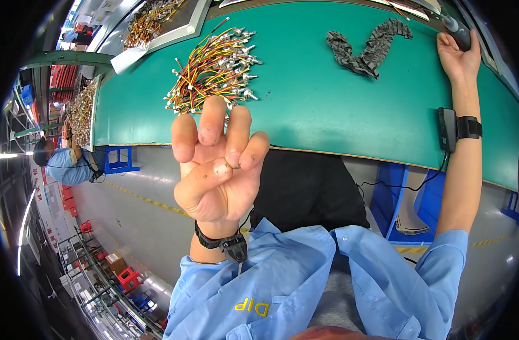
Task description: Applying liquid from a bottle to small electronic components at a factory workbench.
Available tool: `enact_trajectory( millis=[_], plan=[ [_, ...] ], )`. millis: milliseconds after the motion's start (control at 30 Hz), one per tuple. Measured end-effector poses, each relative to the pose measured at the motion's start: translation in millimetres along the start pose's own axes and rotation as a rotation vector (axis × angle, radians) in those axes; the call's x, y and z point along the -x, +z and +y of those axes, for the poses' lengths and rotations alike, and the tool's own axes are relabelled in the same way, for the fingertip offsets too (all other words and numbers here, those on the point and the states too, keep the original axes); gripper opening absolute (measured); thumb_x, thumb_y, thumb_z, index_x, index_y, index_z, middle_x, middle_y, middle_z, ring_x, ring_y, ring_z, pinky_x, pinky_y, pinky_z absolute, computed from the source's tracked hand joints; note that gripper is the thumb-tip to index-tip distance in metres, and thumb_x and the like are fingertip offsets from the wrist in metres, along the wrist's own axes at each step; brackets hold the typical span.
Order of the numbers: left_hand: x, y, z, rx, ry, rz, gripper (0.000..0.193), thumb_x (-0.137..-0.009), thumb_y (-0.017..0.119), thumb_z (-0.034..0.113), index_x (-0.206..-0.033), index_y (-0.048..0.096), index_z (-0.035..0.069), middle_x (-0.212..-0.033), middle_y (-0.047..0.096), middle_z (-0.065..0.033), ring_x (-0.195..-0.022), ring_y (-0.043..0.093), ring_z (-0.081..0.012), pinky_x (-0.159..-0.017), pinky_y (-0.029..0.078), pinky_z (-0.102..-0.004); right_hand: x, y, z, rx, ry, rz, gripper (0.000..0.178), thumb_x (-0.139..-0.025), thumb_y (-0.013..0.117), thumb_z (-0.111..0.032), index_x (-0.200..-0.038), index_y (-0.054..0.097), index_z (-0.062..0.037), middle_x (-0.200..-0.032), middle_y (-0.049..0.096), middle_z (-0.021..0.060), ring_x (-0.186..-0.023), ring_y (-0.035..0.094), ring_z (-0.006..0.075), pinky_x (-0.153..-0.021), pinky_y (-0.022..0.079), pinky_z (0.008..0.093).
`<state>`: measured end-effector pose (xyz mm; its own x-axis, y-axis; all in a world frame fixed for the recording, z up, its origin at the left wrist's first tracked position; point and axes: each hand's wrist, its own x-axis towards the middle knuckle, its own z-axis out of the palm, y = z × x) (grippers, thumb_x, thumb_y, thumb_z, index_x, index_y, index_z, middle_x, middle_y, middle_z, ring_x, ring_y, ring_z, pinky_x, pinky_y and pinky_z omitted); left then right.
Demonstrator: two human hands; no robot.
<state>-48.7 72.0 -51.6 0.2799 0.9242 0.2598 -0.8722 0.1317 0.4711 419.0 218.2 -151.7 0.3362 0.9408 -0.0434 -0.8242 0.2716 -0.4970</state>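
My left hand (220, 164) is raised in front of the bench edge, palm up, with its fingers curled. Its thumb presses toward the ring and little fingers, where a tiny dark speck shows; I cannot make out what it is. Behind that hand lies a pile of wired metal components (214, 71) with red, yellow and black leads and white connectors. At the far right my right hand (460, 59) reaches out, its fingers and thumb around a dark grey electric screwdriver (462, 38) with a lighter nose. The fingertips are partly hidden by the tool.
A crumpled dark grey cloth sleeve (368, 51) lies on the green bench top (304, 107). More wired parts (152, 22) fill a white-framed tray at the back left. A blue bin (392, 201) stands under the bench. A co-worker (69, 164) sits at the far left.
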Motion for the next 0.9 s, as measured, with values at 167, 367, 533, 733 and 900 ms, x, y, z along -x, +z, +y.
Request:
enact_trajectory(
  millis=[167, 367, 533, 733, 900],
  plan=[
    [0, 0, -3, 0.007, -0.001, -0.019, 0.036, -0.07, 0.048, -0.017, -0.078, 0.045, 0.018, -0.094, 0.044, -0.0008, -0.079, 0.044, -0.0167, -0.069, 0.042, -0.032, -3, -7, -3, 0.009, 0.0, -0.033, 0.05, -0.095, 0.055, -0.025, -0.12, 0.038, 0.0158, -0.115, 0.055, 0.0258, -0.06, 0.027, 0.0159, -0.068, 0.033, 0.0314],
    [2, -1, -3, 0.026, -0.022, -0.072, 0.035, -0.07, 0.051, -0.016, -0.074, 0.043, 0.018, -0.092, 0.044, -0.0007, -0.079, 0.044, -0.0169, -0.065, 0.042, -0.032, 5, 16, 9, 0.043, -0.054, 0.103, 0.052, -0.094, 0.056, -0.025, -0.12, 0.038, 0.0163, -0.114, 0.055, 0.0254, -0.059, 0.027, 0.0151, -0.068, 0.033, 0.0312],
    [4, 1, -3, 0.078, -0.08, -0.064, 0.036, -0.07, 0.053, -0.016, -0.074, 0.043, 0.018, -0.09, 0.044, 0.0002, -0.078, 0.044, -0.016, -0.064, 0.042, -0.0319, 0, -2, -3, 0.008, -0.005, -0.013, 0.052, -0.094, 0.056, -0.025, -0.12, 0.038, 0.0163, -0.114, 0.055, 0.0252, -0.058, 0.026, 0.0152, -0.068, 0.033, 0.0311],
    [0, 5, -8, 0.002, -0.036, -0.07, 0.036, -0.07, 0.054, -0.016, -0.073, 0.042, 0.018, -0.085, 0.044, 0.001, -0.076, 0.044, -0.0156, -0.066, 0.041, -0.0328, 3, 6, 2, -0.009, -0.001, 0.009, 0.05, -0.094, 0.056, -0.025, -0.118, 0.039, 0.0159, -0.111, 0.056, 0.0243, -0.058, 0.026, 0.0157, -0.067, 0.032, 0.0315],
    [-5, -7, -5, -0.171, 0.048, -0.041, 0.035, -0.071, 0.054, -0.016, -0.072, 0.041, 0.017, -0.08, 0.043, 0.0006, -0.074, 0.043, -0.0153, -0.069, 0.04, -0.034, -4, -5, -2, -0.008, 0.002, -0.032, 0.049, -0.094, 0.056, -0.026, -0.115, 0.04, 0.0155, -0.101, 0.055, 0.0203, -0.058, 0.026, 0.0158, -0.067, 0.032, 0.0317]
  ],
)
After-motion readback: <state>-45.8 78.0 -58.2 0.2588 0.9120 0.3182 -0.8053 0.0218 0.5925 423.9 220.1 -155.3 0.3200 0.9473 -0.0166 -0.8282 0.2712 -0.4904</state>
